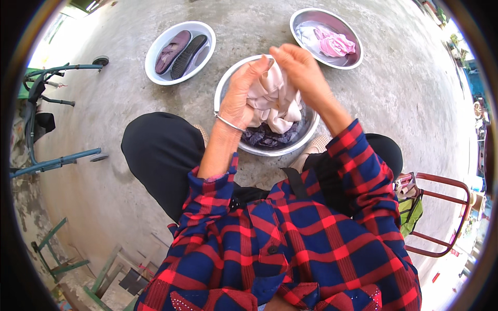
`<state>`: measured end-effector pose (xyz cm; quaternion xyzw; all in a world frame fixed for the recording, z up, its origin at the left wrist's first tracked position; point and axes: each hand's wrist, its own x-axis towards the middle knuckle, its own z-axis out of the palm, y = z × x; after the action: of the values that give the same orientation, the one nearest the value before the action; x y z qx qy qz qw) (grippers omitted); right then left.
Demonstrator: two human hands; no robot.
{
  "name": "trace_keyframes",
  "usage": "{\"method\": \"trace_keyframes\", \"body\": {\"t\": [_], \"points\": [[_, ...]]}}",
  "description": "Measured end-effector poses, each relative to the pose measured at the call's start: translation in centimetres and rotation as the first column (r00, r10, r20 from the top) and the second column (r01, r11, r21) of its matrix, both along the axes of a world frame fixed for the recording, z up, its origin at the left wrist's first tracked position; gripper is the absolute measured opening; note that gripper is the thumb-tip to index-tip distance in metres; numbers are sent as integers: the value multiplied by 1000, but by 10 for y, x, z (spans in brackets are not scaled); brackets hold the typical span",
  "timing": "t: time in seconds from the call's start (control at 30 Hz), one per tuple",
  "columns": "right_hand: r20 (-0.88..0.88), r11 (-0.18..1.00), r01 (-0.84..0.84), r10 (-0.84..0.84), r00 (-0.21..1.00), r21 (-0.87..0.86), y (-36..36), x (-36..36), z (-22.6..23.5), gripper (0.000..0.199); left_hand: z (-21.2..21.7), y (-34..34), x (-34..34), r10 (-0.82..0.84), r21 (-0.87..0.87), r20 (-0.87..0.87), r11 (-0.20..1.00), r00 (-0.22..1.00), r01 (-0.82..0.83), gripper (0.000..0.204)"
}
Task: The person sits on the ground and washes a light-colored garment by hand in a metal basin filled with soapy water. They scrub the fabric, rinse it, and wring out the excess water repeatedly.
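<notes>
A cream-coloured cloth (275, 106) hangs bunched between my hands over a metal basin (313, 129). My left hand (241, 94), with a bracelet at the wrist, is closed on the cloth's left side and upper edge. Against its upper right part my right hand (302, 72) is closed, fingers curled toward the left thumb; a slight blur softens its outline. Below the cream cloth, a dark patterned cloth (265, 137) lies in the basin. The bunched cream cloth and my hands hide much of the basin's inside.
At the far left a white basin (150, 61) holds a purple shoe (173, 52) and a dark-soled shoe (189, 56). Pink cloth (335, 43) lies with white cloth in another basin (354, 66), far right. A blue metal frame (67, 159) stands left, a red-brown one (441, 178) right.
</notes>
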<state>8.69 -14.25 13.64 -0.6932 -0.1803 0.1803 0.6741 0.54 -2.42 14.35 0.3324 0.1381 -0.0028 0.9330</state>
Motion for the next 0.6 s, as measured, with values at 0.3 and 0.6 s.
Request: {"method": "trace_keyframes", "body": {"t": [0.3, 0.6], "points": [[-50, 911, -412, 411, 910, -29, -21, 21, 13, 69, 24, 39, -10, 175, -42, 141, 984, 974, -171, 18], [-369, 933, -283, 349, 861, 221, -3, -6, -29, 34, 27, 74, -13, 163, -692, 391, 701, 906, 173, 20]]}}
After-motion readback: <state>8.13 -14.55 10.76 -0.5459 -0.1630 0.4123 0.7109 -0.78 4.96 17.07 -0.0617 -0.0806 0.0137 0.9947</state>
